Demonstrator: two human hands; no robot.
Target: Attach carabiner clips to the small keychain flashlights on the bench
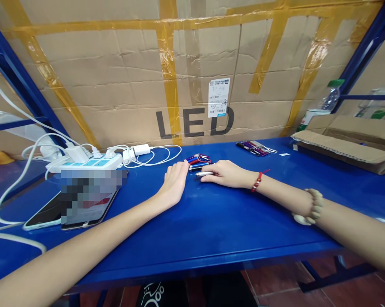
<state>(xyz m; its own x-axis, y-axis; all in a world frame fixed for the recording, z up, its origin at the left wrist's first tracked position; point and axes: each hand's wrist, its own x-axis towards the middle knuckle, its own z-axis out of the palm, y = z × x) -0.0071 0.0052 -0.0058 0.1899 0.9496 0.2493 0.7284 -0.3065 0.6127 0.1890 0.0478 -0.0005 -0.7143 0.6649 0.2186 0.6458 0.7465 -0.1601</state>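
Note:
My left hand (pixel 174 182) lies flat on the blue table (pixel 211 221), fingers stretched out toward a small heap of coloured keychain flashlights (pixel 197 160). My right hand (pixel 226 173) rests on the table beside it, fingers curled round a silver keychain flashlight (pixel 204 173) whose tip sticks out to the left. A red bead bracelet and a pale bead bracelet sit on my right forearm.
A white power strip (pixel 87 163) with chargers and white cables stands at back left, two phones (pixel 71 209) in front of it. A second bunch of flashlights (pixel 253 148) lies at back right. A flat cardboard box (pixel 346 145) and a bottle (pixel 326 104) are at the right. A taped cardboard wall marked LED stands behind.

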